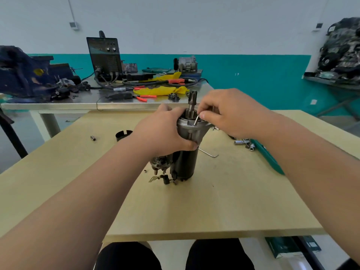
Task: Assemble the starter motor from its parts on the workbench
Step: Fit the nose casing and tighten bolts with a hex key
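Where the right hand meets the work, thumb and forefinger pinch the short leg of a small hex key, with the other fingers curled behind. The key's long leg runs down and slightly left into the top face of the nose housing, just right of the pinion shaft. The tip is hidden in the recess. It is probably seated in a screw head, but this cannot be confirmed.

The left hand wraps round the nose housing from the left, thumb across the front and fingers curled behind. This is a gripping hold, not a flat brace.

The starter motor stands upright near the middle of the workbench, long axis vertical and pinion end up. The solenoid sits alongside on its left.

Key relation: the fastener axis runs parallel to the motor axis, directly below the right-hand pinch. The right hand is nearer the key, and the left only counters torque.

Judged step: running in a housing screw. The short leg must sweep round the vertical with the pinion shaft just beside it, so the swing looks limited. Expect short bites and re-seating.

Outward:
- A second hex key lies flat just right of the motor.
- The sockets and a green case are further right.
- A black notched ring and a small sleeve are to the left.
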Demonstrator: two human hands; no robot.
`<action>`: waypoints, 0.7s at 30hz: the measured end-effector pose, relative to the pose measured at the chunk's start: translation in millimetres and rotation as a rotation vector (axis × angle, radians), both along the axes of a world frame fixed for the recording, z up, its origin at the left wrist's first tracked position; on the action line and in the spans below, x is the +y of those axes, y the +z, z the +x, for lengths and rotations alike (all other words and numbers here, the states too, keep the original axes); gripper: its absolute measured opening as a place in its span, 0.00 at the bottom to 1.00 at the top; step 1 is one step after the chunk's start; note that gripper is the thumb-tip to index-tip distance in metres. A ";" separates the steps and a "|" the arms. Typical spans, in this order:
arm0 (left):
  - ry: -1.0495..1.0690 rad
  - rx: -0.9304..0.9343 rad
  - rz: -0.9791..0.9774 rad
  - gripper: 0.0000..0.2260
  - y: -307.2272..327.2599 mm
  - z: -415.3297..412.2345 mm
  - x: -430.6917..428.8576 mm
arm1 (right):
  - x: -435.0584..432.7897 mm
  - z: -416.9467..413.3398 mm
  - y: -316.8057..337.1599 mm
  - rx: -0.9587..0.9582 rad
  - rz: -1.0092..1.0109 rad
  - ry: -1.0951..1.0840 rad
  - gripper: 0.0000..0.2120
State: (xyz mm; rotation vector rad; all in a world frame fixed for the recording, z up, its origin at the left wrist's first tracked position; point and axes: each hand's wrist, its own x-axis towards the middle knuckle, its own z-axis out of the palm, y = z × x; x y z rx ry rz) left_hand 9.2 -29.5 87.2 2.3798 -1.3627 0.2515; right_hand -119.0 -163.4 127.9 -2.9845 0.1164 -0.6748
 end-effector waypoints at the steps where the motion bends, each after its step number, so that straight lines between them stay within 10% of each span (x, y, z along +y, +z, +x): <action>1: -0.016 0.019 0.028 0.40 2.2 0.3 0.9 | 1.7 0.8 0.5 0.008 -0.029 0.010 0.04; 11: -0.072 0.053 0.083 0.39 8.6 2.2 -2.7 | 10.0 4.7 19.8 0.223 -0.426 0.056 0.09; 21: -0.084 0.078 0.043 0.29 6.8 2.6 -4.1 | 8.6 10.7 25.8 0.251 -0.254 0.086 0.08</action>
